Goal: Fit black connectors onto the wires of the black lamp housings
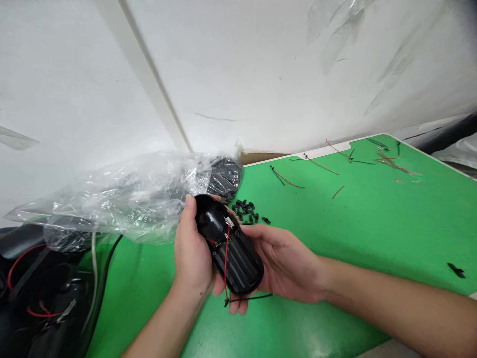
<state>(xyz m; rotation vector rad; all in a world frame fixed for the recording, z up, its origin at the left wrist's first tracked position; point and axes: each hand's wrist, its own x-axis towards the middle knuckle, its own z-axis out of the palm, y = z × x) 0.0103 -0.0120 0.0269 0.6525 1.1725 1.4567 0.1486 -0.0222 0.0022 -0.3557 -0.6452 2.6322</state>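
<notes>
A rounded black plastic housing (pixel 240 266) lies tilted between my two hands, its open inner side facing me. Red wires run across it from a small white connector (pixel 229 222), and a red and a black wire meet in a small dark piece (pixel 226 302) hanging below its lower end. My left hand (pixel 194 248) is closed around the housing's left edge, thumb up along the rim. My right hand (pixel 279 258) cups it from the right and beneath, its fingertips showing under the lower end. The underside of the housing is hidden.
Several small black parts (pixel 246 209) lie beyond the housing on the green table (pixel 335 223). Clear plastic bags (pixel 149 194) holding black parts stand at the left. Black housings with red wires (pixel 40 298) fill the near left. Loose wires (pixel 322 166) lie along the back; a black piece (pixel 456 270) is at right.
</notes>
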